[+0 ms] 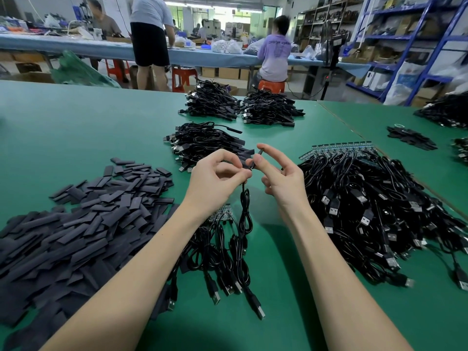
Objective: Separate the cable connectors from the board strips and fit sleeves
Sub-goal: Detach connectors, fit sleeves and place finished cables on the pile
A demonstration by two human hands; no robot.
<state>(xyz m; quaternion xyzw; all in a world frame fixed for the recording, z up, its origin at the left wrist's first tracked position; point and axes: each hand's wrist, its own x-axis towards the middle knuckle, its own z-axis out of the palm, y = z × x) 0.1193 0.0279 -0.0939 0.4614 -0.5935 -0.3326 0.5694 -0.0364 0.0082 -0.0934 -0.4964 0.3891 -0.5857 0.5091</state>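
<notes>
Background purple shirt [274, 50]: "CHINA"

The green surface [88, 127] runs back to a walkway. Beyond it stands a long blue-covered bench [76, 46] with bags and boxes on it. Two people stand at that bench, and a person in a purple top [274, 54] sits on an orange stool [271, 85]. A red stool [182, 76] stands near cardboard boxes [222, 72]. Blue shelving [415, 46] lines the right wall.
</notes>
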